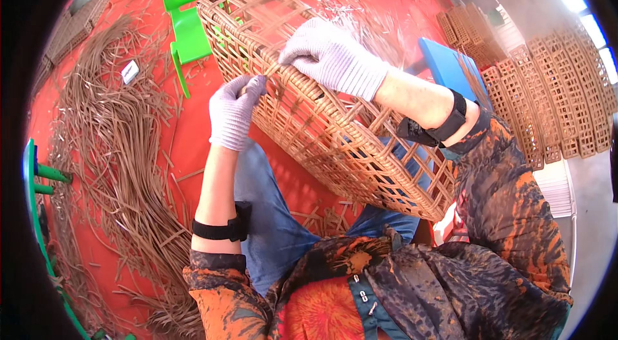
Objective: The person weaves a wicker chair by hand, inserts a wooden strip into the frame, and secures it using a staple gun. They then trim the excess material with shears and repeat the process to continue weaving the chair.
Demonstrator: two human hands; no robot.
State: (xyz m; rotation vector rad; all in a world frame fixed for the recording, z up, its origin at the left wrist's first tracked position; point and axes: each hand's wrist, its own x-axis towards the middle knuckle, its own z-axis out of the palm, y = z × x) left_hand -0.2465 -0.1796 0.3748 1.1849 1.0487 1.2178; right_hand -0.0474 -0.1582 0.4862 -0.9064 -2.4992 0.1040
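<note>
Tilted just right of the green chair [193, 24], the basket [335, 140] looks mostly woven to me, what remains unclear, with my right hand [331, 60] clasping its rim and my left hand [235, 111] pinched together at its edge, on what I cannot tell.

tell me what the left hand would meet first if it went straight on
Most likely the woven basket: the left hand points up and rightward at its side and seems to touch it, though depth is unclear.
</note>
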